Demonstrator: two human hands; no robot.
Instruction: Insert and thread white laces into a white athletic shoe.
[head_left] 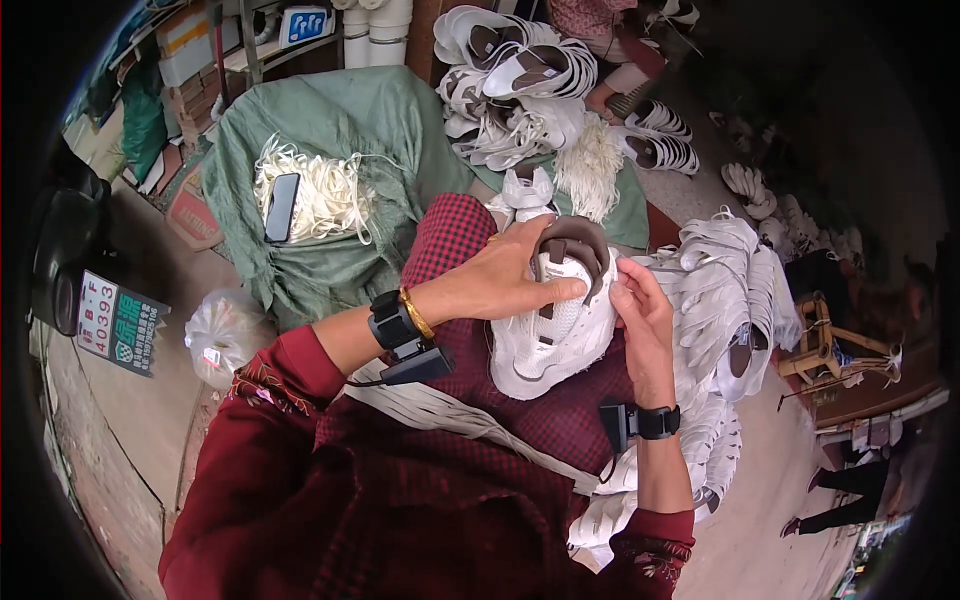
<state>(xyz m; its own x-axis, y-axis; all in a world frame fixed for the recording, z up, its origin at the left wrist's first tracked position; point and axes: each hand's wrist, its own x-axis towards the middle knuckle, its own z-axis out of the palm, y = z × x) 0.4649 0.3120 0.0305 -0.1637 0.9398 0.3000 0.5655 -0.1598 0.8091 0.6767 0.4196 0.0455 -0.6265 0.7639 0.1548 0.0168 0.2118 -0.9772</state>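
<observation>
A white shoe upper (545,355) with a brown lining rests over my lap, its toe toward me. My left hand (510,278) grips it at the collar, with the thumb laid inside by the tongue. At the upper's right edge, along the eyelet side, my right hand (645,315) pinches with thumb and forefinger. Whether a lace end is also between those fingers I cannot make out. Beneath the upper is red-and-black checked cloth (450,235). A bundle of long pale laces (430,405) lies across my lap, below my left wrist.
Left of my knees, a green cloth-covered heap (300,110) bears a tangle of cream laces (335,195) and a phone (282,208). Stacked white uppers stand right (720,265) and ahead (530,75). A plastic bag (225,335), wooden stool (835,350) and another person (600,30) are around.
</observation>
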